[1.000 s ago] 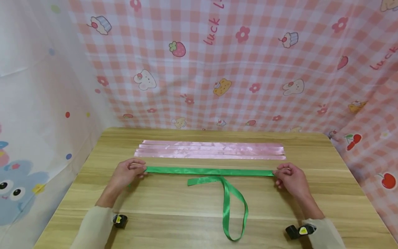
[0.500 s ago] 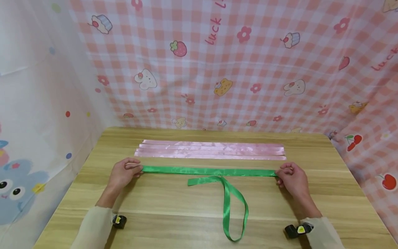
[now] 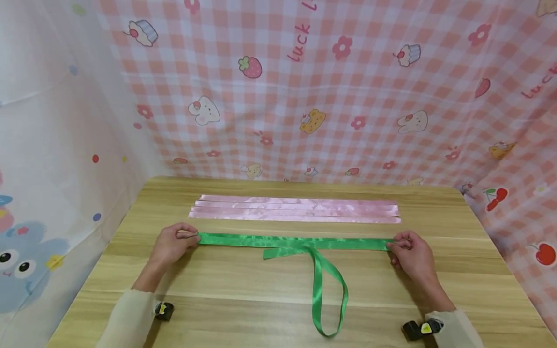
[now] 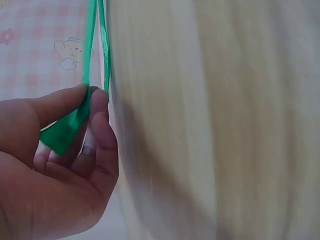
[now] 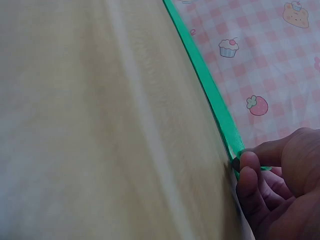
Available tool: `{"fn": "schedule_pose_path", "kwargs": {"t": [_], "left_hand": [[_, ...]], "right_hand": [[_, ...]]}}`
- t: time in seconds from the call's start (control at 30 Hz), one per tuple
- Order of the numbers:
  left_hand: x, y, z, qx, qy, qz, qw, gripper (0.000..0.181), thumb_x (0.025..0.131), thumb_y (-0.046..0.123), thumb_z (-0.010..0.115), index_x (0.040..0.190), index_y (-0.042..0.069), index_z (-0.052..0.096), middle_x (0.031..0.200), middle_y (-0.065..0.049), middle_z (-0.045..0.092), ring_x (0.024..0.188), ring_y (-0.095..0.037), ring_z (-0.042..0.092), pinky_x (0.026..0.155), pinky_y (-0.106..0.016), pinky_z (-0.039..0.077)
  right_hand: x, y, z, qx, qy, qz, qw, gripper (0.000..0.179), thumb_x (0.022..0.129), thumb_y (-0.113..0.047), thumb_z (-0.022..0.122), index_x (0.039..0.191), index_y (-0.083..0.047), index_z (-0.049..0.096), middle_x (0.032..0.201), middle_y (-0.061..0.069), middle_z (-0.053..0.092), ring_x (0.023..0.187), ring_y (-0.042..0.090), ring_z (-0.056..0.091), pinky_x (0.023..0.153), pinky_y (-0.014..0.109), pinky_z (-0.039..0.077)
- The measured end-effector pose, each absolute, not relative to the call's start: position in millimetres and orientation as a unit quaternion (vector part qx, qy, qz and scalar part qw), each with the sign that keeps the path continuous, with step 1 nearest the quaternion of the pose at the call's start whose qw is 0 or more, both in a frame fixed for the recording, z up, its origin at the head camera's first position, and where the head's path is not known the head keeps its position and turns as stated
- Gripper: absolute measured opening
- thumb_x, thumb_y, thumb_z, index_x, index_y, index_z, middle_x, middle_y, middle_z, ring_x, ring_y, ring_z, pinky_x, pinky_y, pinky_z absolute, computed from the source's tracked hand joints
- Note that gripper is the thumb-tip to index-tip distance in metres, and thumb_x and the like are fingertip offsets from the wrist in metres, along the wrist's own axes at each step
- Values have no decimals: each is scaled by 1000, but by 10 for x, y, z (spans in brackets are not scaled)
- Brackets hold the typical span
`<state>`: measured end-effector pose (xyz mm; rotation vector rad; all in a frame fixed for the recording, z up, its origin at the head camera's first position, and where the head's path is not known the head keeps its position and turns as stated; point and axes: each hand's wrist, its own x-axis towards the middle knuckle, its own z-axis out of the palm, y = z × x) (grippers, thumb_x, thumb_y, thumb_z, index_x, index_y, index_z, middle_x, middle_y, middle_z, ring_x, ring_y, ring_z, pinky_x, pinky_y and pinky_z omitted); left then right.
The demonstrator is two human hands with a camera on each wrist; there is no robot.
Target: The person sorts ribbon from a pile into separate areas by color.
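Observation:
A green satin ribbon point(image 3: 243, 240) stretches straight from side to side between my two hands. My left hand point(image 3: 173, 244) pinches its left end between thumb and forefinger; in the left wrist view a short green tail point(image 4: 62, 134) sticks out below the pinch, and a second green strand point(image 4: 104, 45) runs beside the held one. At the other end, my right hand point(image 3: 413, 253) pinches the ribbon, with its tip mostly hidden by the fingers. A loose green length point(image 3: 317, 285) lies in a loop on the table below, its upper part meeting the stretched ribbon's near edge.
Several pink satin strips point(image 3: 296, 210) lie side by side across the wooden table point(image 3: 235, 299), beyond the green ribbon. A pink checked cloth point(image 3: 278, 96) hangs behind the table, and a white printed cloth point(image 3: 56, 121) hangs at the left. Black wrist devices sit on both sleeves.
Both hands have spread slightly apart, the left one leftward and the right one rightward. The stretched ribbon now shows a broader face and comes nearer the loose length. The pink strips stay put.

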<state>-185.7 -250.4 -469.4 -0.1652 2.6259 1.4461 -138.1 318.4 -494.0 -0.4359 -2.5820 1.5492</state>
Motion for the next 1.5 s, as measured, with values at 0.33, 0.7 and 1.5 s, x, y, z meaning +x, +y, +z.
{"fn": "schedule_pose_path", "kwargs": {"t": [0.33, 0.7, 1.5], "left_hand": [[-1799, -2593, -4699, -53, 864, 486, 123, 30, 92, 12, 70, 114, -7, 62, 93, -9, 74, 79, -13, 68, 68, -28, 58], [-1787, -2687, -4701, -100, 845, 511, 124, 37, 90, 10, 71, 120, -9, 58, 94, -4, 75, 75, -7, 65, 66, -24, 57], [-1854, -2791, -4737, -125, 818, 539, 157, 46, 90, 17, 75, 126, -6, 57, 81, 7, 70, 72, -4, 64, 63, -21, 55]], "right_hand": [[-1225, 3269, -4930, -128, -847, 514, 40, 29, 91, -6, 70, 111, 6, 52, 71, -3, 67, 51, 12, 60, 48, 29, 54], [-1238, 3378, -4978, -158, -838, 521, 36, 32, 92, -10, 70, 114, 3, 50, 71, -9, 66, 54, 10, 60, 50, 29, 55], [-1309, 3445, -4983, -194, -786, 586, 32, 31, 92, -3, 68, 111, 2, 44, 64, -13, 63, 48, 5, 55, 45, 26, 51]]}}
